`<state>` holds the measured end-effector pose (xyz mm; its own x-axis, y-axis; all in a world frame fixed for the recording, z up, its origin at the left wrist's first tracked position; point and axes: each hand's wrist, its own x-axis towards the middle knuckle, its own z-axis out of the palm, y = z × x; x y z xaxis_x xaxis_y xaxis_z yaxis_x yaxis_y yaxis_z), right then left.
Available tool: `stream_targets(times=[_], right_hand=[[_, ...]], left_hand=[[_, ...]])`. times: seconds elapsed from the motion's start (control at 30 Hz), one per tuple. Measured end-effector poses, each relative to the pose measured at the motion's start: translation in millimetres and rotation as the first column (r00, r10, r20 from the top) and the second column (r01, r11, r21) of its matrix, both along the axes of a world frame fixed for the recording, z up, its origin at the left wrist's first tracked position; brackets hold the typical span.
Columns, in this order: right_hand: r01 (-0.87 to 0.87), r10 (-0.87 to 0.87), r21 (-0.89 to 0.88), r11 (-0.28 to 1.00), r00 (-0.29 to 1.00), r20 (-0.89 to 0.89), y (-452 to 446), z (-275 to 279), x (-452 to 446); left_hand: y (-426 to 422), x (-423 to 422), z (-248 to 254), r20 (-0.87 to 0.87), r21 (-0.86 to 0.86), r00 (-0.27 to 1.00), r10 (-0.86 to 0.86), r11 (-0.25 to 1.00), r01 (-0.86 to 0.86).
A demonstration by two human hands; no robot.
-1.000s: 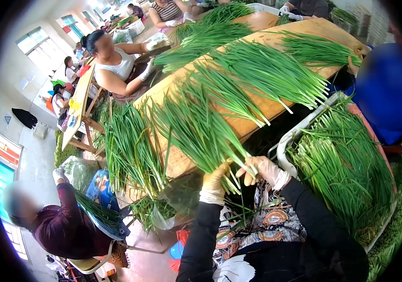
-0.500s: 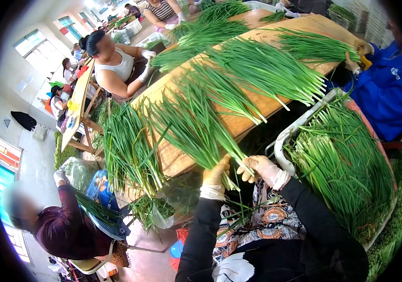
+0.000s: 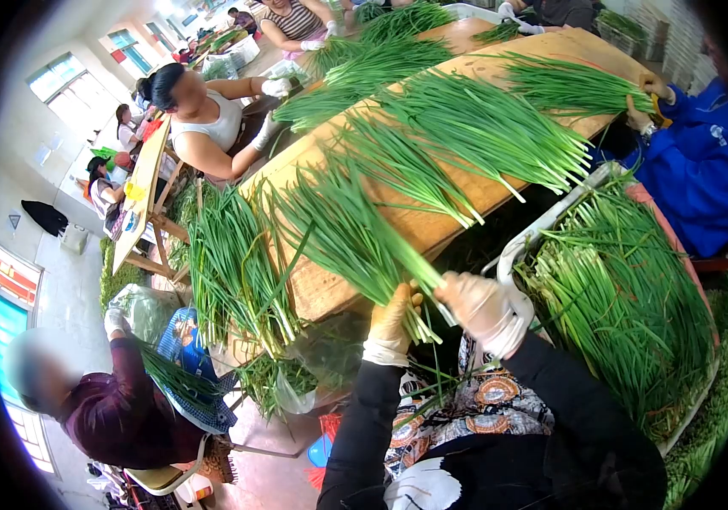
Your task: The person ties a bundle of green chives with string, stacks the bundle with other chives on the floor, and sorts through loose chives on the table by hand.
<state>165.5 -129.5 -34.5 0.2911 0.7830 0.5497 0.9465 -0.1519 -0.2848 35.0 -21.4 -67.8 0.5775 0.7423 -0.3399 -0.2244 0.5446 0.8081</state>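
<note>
Gloved, my left hand (image 3: 391,321) is closed round the white stem ends of a bunch of garlic chives (image 3: 338,238), whose leaves fan out over the table edge. My right hand (image 3: 479,310), also gloved and a little blurred, grips a smaller bundle of garlic chives (image 3: 411,259) by its pale stems, just right of the left hand. The leaf tips of both bundles overlap on the wooden table (image 3: 317,285). To the left lies a loose pile of chives (image 3: 236,263), its stems hanging over the edge. Another small bunch (image 3: 411,170) lies on the boards beyond.
A white-rimmed tub (image 3: 513,255) heaped with chives (image 3: 628,297) stands close at my right. A wide row of chives (image 3: 487,123) covers the table's far part. Co-workers sit around: one in blue (image 3: 696,170) at right, one in a white top (image 3: 211,127) across, one in maroon (image 3: 117,408) at left.
My right hand has moved slightly right, and its bundle has come apart a little from the left hand's bunch. The left hand stays almost in place.
</note>
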Motion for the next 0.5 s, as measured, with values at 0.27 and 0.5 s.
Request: stream_targets(times=[0.27, 0.5], right_hand=[[-0.308, 0.383, 0.228, 0.924, 0.764, -0.519, -12, 12, -21], [-0.266, 0.027, -0.23, 0.936, 0.706, -0.708, 20, -44, -6]], left_hand=[[6, -10, -5, 0.115, -0.062, 0.986, -0.123, 0.99, 0.13], [7, -9, -1, 0.11, -0.095, 0.979, -0.171, 0.979, 0.182]])
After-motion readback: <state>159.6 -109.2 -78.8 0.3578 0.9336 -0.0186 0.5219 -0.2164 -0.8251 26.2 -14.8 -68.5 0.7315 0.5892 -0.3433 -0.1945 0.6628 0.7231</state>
